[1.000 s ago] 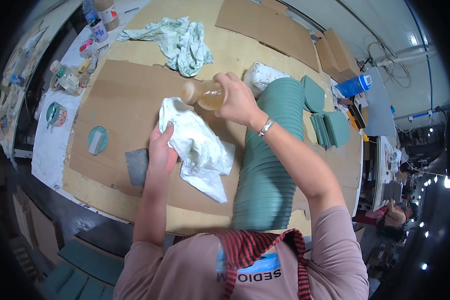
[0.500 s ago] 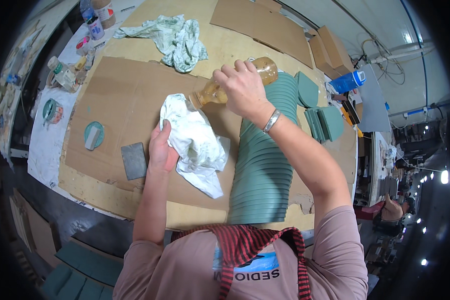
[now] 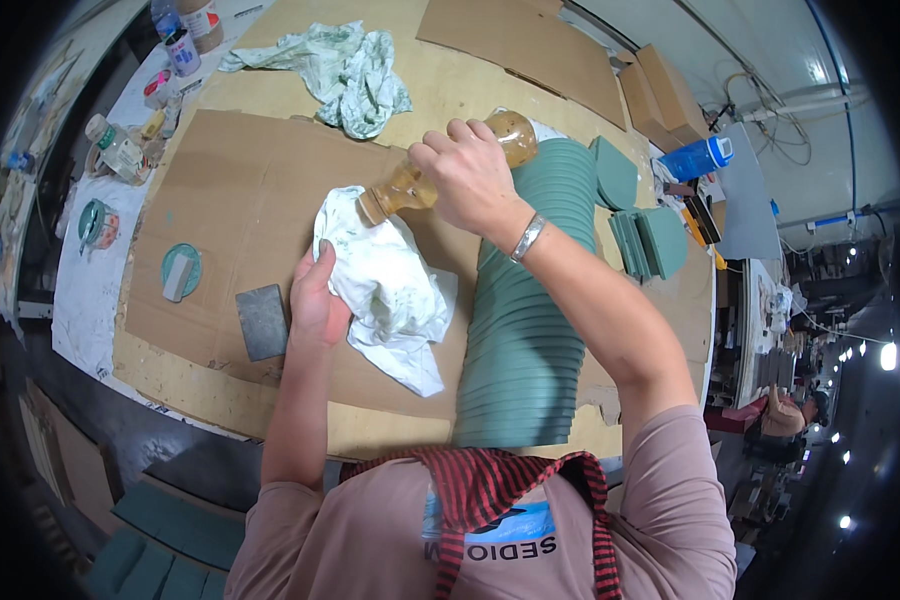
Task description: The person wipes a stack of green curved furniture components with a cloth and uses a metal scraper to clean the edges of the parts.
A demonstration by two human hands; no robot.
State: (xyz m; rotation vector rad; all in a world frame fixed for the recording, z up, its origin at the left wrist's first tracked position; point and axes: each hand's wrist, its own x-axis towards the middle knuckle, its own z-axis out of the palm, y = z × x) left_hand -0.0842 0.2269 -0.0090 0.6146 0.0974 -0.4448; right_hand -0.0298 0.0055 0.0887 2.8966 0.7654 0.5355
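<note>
A translucent amber bottle (image 3: 406,190) lies slantwise in the grip of the person's right hand (image 3: 475,180), whose fingers are curled over its middle, so that the neck juts out to the left and the rounded base to the far right. The narrow end sits over the far edge of a crumpled white cloth (image 3: 382,285); whether the two touch cannot be told. The left hand (image 3: 318,305) grasps the cloth along its left side, the thumb pressed on that edge and the other fingers mostly hidden. The right forearm reaches in from the near right, elbow bent, knuckles up, with a silver bracelet (image 3: 528,238) at the wrist; the left forearm points almost straight away from the body. The cloth is wrinkled and faintly marked with green, with one loose corner hanging toward the near side. The bottle looks stained yellowish brown. Beneath the cloth is a brown cardboard sheet (image 3: 230,180); a dark grey square (image 3: 262,322) lies just left of the left hand, and a long row of overlapping green slabs (image 3: 520,330) stretches along the right.
</note>
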